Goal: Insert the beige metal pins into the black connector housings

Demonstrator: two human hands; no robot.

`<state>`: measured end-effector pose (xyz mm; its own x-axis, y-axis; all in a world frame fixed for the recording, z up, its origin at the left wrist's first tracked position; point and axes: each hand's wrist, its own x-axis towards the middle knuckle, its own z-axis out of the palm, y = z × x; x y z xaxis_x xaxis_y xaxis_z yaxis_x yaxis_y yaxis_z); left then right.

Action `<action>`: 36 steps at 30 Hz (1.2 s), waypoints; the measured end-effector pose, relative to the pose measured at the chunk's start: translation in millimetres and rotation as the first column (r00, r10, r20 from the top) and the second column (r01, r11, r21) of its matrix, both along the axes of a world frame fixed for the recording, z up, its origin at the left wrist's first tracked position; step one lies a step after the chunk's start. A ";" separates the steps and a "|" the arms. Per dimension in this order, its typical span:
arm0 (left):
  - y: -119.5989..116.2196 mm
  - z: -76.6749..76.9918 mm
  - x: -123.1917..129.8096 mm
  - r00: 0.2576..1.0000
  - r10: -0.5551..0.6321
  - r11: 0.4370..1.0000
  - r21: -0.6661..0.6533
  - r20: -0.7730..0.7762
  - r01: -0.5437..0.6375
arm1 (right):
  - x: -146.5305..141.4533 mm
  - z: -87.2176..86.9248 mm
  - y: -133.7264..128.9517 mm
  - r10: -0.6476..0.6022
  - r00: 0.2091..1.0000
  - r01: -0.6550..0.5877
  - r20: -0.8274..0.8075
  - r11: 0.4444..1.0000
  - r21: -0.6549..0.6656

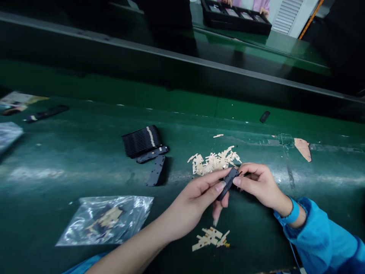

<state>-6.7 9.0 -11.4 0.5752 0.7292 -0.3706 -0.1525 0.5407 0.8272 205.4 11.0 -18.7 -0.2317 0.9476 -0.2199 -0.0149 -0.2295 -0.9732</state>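
**Left hand (196, 198) grips a dark oblong piece (227, 185) as the right hand (258, 184) works at its edge**

The left hand holds the dark oblong piece tilted between thumb and fingers, above the green desk (176, 255). The right hand, with a blue wristband (292, 213) at its wrist, has its thumb and forefinger bent inward at the piece's upper right side; whether they grip the piece itself or something small beside it, I cannot tell.

Just beyond the left hand's fingertips lies a loose pile of cream flat pieces (212, 163). A smaller cream cluster (209, 239) lies on the near side of that hand. Left of the left hand and farther off sits a row of thin black parts (141, 142) with a pale stripe across it, and two dark plates (152, 155) (155, 171) lie next to its near side. A clear plastic bag (105, 220) with cream pieces inside rests left of the left forearm.

Beyond the right hand, off to its right, is a tan scrap (303, 149); farther away is a small black piece (265, 116). Well past both hands, another person's fingers (264, 12) touch a black compartmented tray (236, 23).
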 end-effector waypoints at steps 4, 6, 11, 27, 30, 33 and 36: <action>1.3 -1.0 -1.1 0.999 -0.008 0.999 -0.047 0.033 0.010 | 2.2 2.4 3.7 0.008 1.000 -0.008 0.021 1.000 0.012; 1.4 -0.3 -0.5 0.999 0.001 0.998 -0.062 0.043 0.001 | 4.3 4.2 5.2 -0.033 0.999 0.033 0.028 0.999 0.016; 2.4 2.8 -1.0 1.000 -0.002 0.996 -0.084 0.029 0.005 | 8.4 8.9 8.7 -0.112 0.994 0.112 0.012 0.992 0.055; 7.4 10.5 0.0 0.994 -0.090 0.989 -0.115 0.066 0.097 | 8.5 6.5 9.8 -0.088 0.996 0.088 -0.010 0.994 0.065; 7.0 9.6 0.1 0.993 -0.094 0.988 -0.115 0.076 0.102 | 8.1 5.6 9.5 -0.086 0.996 0.087 -0.014 0.994 0.060; 6.3 8.2 -0.3 0.991 -0.109 0.987 -0.109 0.079 0.117 | 8.1 5.2 8.7 -0.062 0.997 0.064 -0.037 0.997 0.047; 6.4 6.8 -1.5 0.989 -0.130 0.988 -0.077 0.064 0.135 | 9.1 4.4 9.3 -0.007 0.995 0.008 -0.098 1.000 0.010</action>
